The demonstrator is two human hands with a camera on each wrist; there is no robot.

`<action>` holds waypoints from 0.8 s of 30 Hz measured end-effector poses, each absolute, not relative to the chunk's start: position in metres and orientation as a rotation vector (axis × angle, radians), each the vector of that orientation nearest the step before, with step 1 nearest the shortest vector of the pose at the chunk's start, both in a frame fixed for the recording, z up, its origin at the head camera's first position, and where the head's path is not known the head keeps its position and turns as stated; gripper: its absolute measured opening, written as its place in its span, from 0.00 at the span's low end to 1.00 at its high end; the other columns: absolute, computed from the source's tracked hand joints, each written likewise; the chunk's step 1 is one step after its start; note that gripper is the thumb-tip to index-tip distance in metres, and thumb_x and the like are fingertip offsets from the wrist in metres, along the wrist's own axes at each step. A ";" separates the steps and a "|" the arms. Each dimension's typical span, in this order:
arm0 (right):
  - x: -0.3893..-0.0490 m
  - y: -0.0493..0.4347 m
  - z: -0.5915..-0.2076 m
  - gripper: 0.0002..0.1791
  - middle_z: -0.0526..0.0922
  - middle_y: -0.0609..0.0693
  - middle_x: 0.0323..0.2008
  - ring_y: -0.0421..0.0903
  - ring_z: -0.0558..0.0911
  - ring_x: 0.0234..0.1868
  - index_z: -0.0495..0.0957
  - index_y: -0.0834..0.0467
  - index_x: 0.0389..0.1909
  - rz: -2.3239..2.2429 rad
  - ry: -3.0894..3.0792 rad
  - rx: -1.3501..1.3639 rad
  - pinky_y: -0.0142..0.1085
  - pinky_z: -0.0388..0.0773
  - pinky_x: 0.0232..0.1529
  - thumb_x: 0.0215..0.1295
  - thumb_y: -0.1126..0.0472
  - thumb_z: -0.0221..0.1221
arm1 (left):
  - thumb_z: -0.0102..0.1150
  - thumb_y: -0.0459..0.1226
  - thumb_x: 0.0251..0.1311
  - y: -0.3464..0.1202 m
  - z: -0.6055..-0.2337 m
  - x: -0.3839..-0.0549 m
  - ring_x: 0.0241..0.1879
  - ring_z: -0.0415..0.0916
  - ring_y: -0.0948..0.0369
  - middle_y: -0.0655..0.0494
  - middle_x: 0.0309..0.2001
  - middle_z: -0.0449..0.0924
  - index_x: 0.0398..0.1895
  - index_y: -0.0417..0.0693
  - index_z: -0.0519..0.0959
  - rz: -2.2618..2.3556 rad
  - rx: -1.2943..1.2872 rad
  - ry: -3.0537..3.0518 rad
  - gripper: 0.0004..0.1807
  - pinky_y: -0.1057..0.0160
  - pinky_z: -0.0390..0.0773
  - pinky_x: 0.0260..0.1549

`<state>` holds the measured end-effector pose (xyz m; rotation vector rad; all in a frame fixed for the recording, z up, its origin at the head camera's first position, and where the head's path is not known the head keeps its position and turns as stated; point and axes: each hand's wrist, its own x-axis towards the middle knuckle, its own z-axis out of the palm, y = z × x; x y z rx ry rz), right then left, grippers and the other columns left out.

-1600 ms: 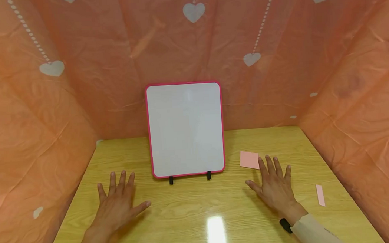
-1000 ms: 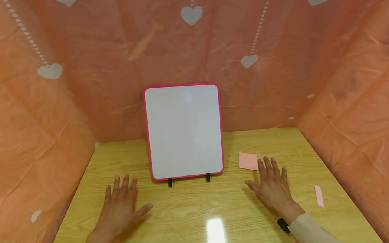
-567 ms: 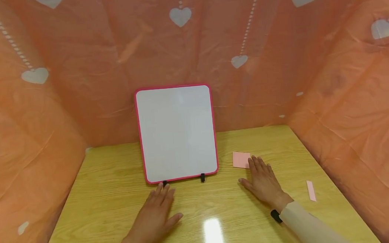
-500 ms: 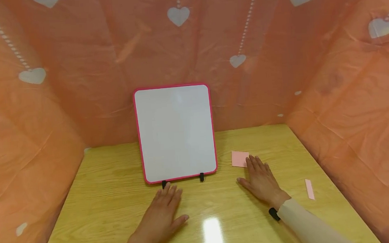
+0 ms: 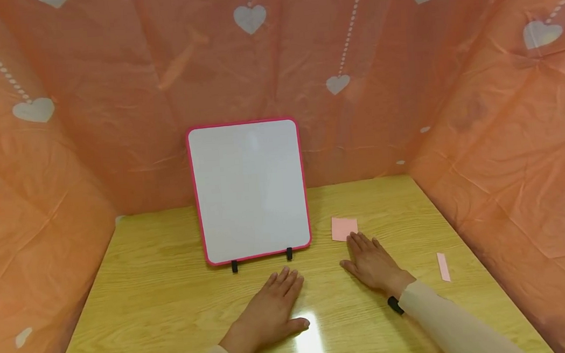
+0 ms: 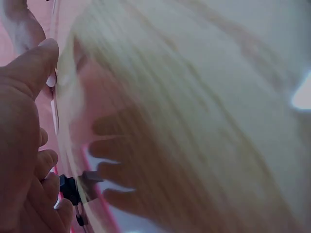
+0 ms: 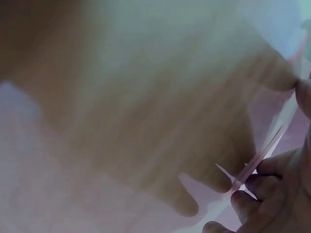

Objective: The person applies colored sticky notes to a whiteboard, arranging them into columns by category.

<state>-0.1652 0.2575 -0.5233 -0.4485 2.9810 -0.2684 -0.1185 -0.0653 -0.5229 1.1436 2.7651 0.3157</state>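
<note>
My right hand (image 5: pixel 372 263) lies low over the table with straight fingers, their tips at the near right corner of a square pink paper (image 5: pixel 344 229). In the right wrist view the fingertips meet the thin edge of that pink paper (image 7: pixel 249 169). My left hand (image 5: pixel 271 313) is in front of the whiteboard, palm down, fingers extended and thumb out to the side, holding nothing. The left wrist view shows this hand (image 6: pixel 22 126) just above the glossy tabletop, which mirrors its fingers. The pink-framed whiteboard (image 5: pixel 249 189) stands upright, its surface blank.
Two black feet of a stand (image 5: pixel 234 266) support the whiteboard's lower edge. A narrow pink paper strip (image 5: pixel 443 267) lies on the right of the wood-grain table (image 5: pixel 149 292). Orange cloth (image 5: pixel 175 161) with white hearts encloses the back and sides.
My left hand has swept right from the table's left side to in front of the whiteboard. My right hand's spread fingers have drawn together beside the square pink paper. The head view has shifted right.
</note>
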 end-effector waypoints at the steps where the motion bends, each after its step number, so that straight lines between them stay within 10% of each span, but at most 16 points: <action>1: -0.162 0.257 -0.523 0.42 0.58 0.68 0.81 0.67 0.56 0.82 0.56 0.70 0.81 -0.259 2.987 -0.463 0.69 0.55 0.78 0.83 0.42 0.49 | 0.50 0.68 0.72 -0.064 -0.524 -0.118 0.85 0.48 0.51 0.49 0.84 0.56 0.85 0.46 0.56 0.299 1.147 2.767 0.50 0.48 0.52 0.83; 24: -0.091 0.210 -0.524 0.40 0.64 0.59 0.80 0.57 0.62 0.82 0.63 0.64 0.80 -0.072 2.889 -0.948 0.58 0.63 0.79 0.83 0.37 0.46 | 0.48 0.76 0.64 -0.058 -0.529 -0.128 0.86 0.43 0.53 0.50 0.86 0.49 0.86 0.45 0.52 0.104 1.212 2.786 0.60 0.49 0.51 0.83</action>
